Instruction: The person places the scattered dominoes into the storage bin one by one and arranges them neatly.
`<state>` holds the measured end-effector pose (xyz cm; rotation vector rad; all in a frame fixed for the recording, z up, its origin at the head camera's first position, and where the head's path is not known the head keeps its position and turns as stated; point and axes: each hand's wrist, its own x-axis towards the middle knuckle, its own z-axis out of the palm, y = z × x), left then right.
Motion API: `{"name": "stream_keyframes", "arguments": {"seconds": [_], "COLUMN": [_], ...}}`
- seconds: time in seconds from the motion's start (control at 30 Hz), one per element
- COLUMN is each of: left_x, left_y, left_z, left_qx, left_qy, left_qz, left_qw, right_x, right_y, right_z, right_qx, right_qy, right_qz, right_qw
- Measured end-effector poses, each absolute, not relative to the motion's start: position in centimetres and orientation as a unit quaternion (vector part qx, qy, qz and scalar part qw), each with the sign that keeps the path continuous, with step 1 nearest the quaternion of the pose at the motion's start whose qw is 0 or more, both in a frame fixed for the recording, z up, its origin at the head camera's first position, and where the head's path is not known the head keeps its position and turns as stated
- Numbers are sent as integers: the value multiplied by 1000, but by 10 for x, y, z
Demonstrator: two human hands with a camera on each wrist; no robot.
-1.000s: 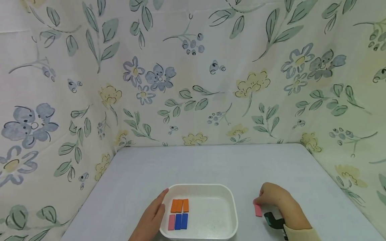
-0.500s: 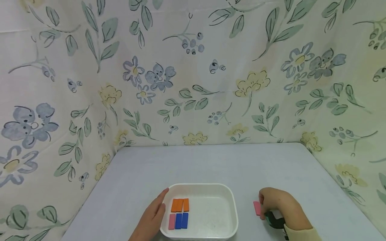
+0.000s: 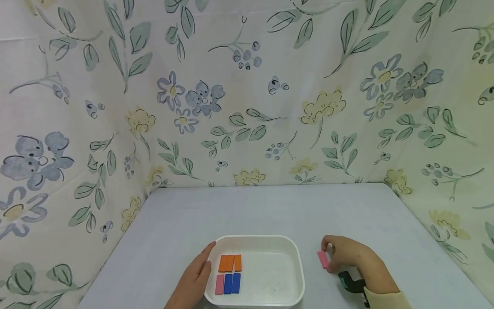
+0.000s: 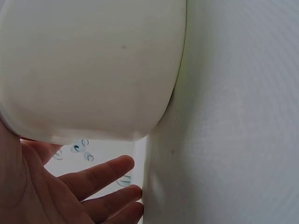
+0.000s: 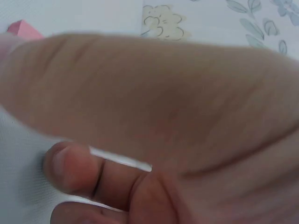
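Observation:
A white tray sits at the front of the table. Along its left side my left hand rests against the rim; in the left wrist view its fingers are extended beside the tray's outer wall. To the right of the tray, my right hand pinches a small pink block by its ends, at table level. Only a corner of that pink block shows in the right wrist view, past the large blurred thumb. Inside the tray lie three orange blocks, two blue blocks and another pink block.
A pale table top extends behind the tray. Floral cloth hangs behind the table and at both sides. A dark strap is around the right wrist, beside a cream sleeve.
The right hand has shifted its fingers on the pink block, and the block has moved slightly left and away from me, tilting a little. The left hand and tray have stayed still.

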<state>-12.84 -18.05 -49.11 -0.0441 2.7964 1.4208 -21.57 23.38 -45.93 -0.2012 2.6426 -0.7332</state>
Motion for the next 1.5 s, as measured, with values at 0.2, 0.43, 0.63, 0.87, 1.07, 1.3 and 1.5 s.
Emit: {"name": "stream_keyframes", "arguments": {"seconds": [0.2,0.43,0.63,0.87,1.07,1.3,1.5], "left_x": [-129,-130,-129,-127,-128,-127,-127], "left_y": [-182,-182,-180,-178,-178,-178,-177], "left_z": [-492,-492,-490,-488,-489,-488,-488], "left_qx": [-4,-11,-8,-12,-21,-11,-17], "left_qy": [892,891,891,896,895,896,895], "left_qz": [452,454,454,444,446,444,446], "left_qw": [-2,4,2,2,7,2,3], "right_x": [-215,-221,-218,-212,-204,-194,-189], "right_y": [234,237,233,229,222,210,200], "right_z": [-457,-454,-443,-429,-416,-405,-404], "right_qx": [-89,-143,-144,-201,-226,-229,-240], "right_qy": [938,926,925,908,902,902,906], "right_qz": [-283,-312,-321,-342,-348,-351,-336], "right_qw": [179,155,147,131,116,101,94]}}
